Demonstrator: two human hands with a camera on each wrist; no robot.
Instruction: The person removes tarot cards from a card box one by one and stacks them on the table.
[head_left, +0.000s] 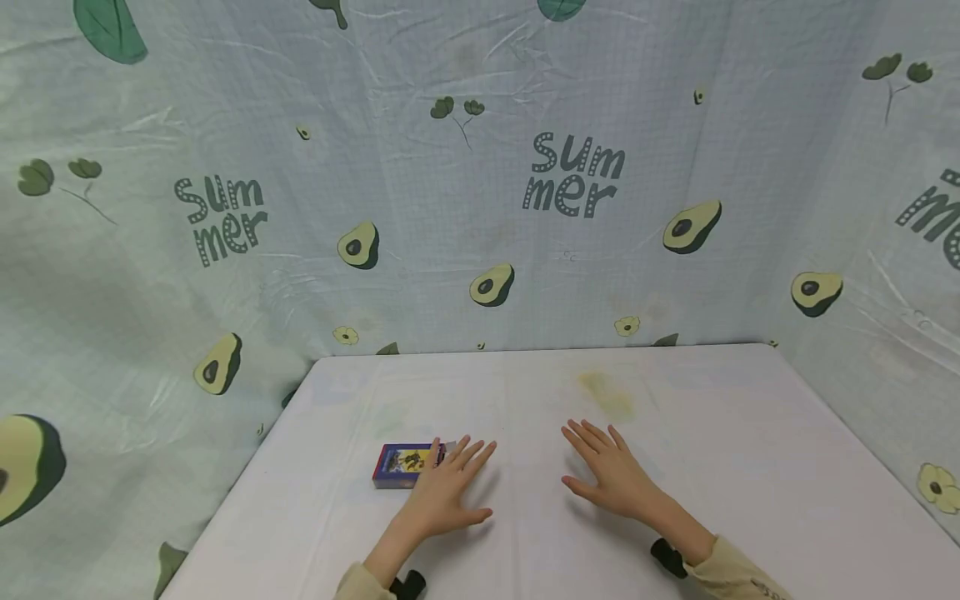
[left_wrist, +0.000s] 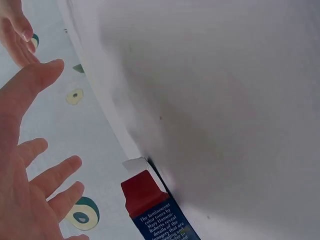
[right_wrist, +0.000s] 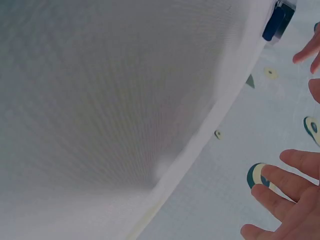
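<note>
A small blue-and-red cardboard box (head_left: 393,465) with a yellow picture on top lies on the left half of the white table. Its end is open in the left wrist view, where a red flap (left_wrist: 144,192) and a pale flap stick out above printed text. My left hand (head_left: 444,493) hovers beside the box with fingers spread, overlapping its right end in the head view, and grips nothing. To the right, my right hand (head_left: 617,479) is held over the table with fingers straight and thumb apart, holding nothing. The two palms partly face each other.
The white-covered table (head_left: 675,417) has a faint yellowish stain (head_left: 606,395) toward its back. A pale curtain (head_left: 420,183) with avocado prints and "summer" lettering hangs behind and along both sides. A black strap device (head_left: 667,557) sits at the right wrist.
</note>
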